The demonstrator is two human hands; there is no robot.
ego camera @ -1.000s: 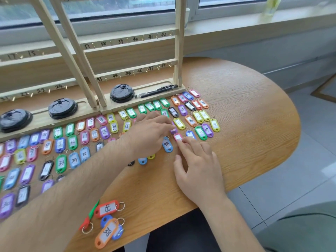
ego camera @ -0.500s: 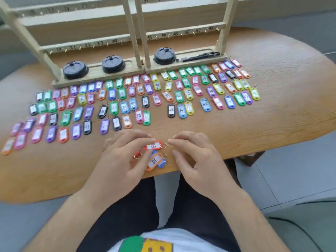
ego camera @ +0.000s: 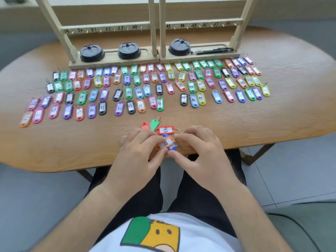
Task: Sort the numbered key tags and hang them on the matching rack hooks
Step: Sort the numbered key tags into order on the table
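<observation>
Near the table's front edge lies a small heap of key tags. On top is the orange tag 38 (ego camera: 165,142), with a blue tag (ego camera: 172,147) under it. My left hand (ego camera: 140,155) pinches the orange tag's left end between fingers and thumb. From the other side my right hand (ego camera: 200,153) pinches the blue tag's end by the rings. Just behind lie the red tag 42 (ego camera: 165,130), a green tag (ego camera: 154,124) and another red tag (ego camera: 145,126). Several rows of numbered tags (ego camera: 138,91) lie before the wooden rack (ego camera: 109,27), whose visible hooks carry nothing.
The rack's base holds three black cup lids (ego camera: 91,52) and black pens (ego camera: 211,51). Hook rails read 19 to 24 on the left and 43 upward on the right. The oval wooden table (ego camera: 291,106) ends just in front of my lap.
Both hands came back from the far tag rows to the heap at the front edge and closed on the orange and blue tags. The camera tilted down.
</observation>
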